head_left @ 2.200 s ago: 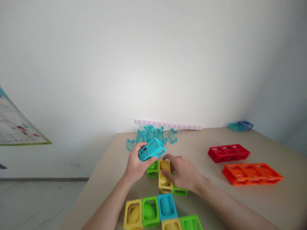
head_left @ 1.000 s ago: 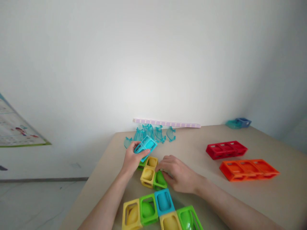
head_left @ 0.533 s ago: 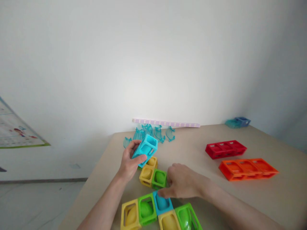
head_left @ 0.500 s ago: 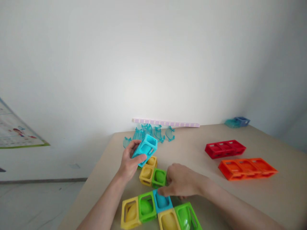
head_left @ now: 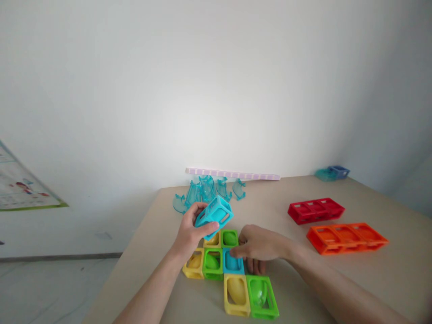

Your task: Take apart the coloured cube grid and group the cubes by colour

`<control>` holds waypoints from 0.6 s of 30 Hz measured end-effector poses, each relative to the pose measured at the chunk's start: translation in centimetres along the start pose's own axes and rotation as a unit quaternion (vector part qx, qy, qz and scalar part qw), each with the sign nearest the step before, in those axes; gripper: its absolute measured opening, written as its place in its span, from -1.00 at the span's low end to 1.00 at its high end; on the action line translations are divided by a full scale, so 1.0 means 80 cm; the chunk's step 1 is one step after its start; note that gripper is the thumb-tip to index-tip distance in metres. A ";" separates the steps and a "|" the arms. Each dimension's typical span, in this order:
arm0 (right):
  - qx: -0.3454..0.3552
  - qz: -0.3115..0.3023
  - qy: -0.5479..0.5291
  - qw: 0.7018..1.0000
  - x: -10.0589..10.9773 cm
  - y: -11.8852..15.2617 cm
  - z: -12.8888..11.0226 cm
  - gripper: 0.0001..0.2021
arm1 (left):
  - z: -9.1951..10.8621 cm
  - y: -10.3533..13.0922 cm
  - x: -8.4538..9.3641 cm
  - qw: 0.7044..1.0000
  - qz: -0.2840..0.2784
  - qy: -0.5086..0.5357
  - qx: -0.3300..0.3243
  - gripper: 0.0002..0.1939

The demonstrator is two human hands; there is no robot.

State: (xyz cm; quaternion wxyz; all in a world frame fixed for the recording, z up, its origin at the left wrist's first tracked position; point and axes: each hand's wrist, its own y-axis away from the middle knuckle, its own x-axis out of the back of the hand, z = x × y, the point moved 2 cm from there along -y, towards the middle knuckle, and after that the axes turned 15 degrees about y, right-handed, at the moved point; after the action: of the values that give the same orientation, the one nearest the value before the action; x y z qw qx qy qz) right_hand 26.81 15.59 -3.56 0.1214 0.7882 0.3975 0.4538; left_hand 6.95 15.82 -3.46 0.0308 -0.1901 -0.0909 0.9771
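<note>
My left hand (head_left: 189,231) grips a light-blue plastic block (head_left: 217,215) with cut-out windows, tilted in the air above the far cubes. My right hand (head_left: 265,245) is closed at the right side of a blue cube (head_left: 233,264), its thumb over the cube's top edge. That cube ends a row with a green cube (head_left: 213,263) and a yellow cube (head_left: 194,264). Behind the row lie another yellow cube (head_left: 212,240), partly hidden by the held block, and a green one (head_left: 230,239). In front, a yellow cube (head_left: 236,292) adjoins a green cube (head_left: 259,294).
A red three-part frame (head_left: 316,210) and an orange three-part frame (head_left: 347,238) lie on the right. Several clear teal curved pieces (head_left: 206,189) rest at the back, before a lilac strip (head_left: 232,173) by the wall. A dark-blue piece (head_left: 338,172) stands in the far right corner.
The near cubes have moved away from me, and the row now sits against the far cubes. My right hand moved with them. The held light-blue block shifted right and slightly down.
</note>
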 end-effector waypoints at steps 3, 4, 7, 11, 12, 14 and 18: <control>-0.019 -0.030 -0.002 0.999 0.000 0.003 -0.002 -0.61 | -0.001 0.002 -0.002 0.997 -0.029 -0.072 0.019 -0.54; -0.016 -0.042 -0.011 0.999 0.000 0.003 -0.002 -0.60 | -0.001 0.002 -0.003 0.995 -0.041 -0.086 0.027 -0.55; 0.015 -0.052 -0.065 0.996 0.000 0.003 0.000 -0.65 | 0.001 0.003 -0.006 0.992 -0.062 -0.101 0.041 -0.55; 0.024 -0.066 -0.119 0.990 -0.001 -0.003 0.006 -0.72 | 0.001 0.002 -0.005 0.993 -0.052 -0.102 0.040 -0.56; 0.022 -0.072 -0.128 0.989 -0.002 -0.004 0.007 -0.73 | 0.001 0.002 -0.005 0.993 -0.049 -0.105 0.039 -0.56; 0.017 -0.085 -0.143 0.986 -0.002 -0.005 0.008 -0.72 | 0.001 0.001 -0.003 0.992 -0.047 -0.117 0.032 -0.56; 0.013 -0.103 -0.177 0.979 -0.001 -0.005 0.009 -0.74 | 0.001 0.003 -0.003 0.988 -0.061 -0.139 0.023 -0.57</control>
State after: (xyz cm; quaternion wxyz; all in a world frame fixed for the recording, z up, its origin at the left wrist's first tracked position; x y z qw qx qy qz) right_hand 27.16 15.95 -4.24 0.2255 0.8128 0.4543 0.2866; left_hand 7.12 15.56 -3.31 0.0814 -0.0460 -0.0833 0.9921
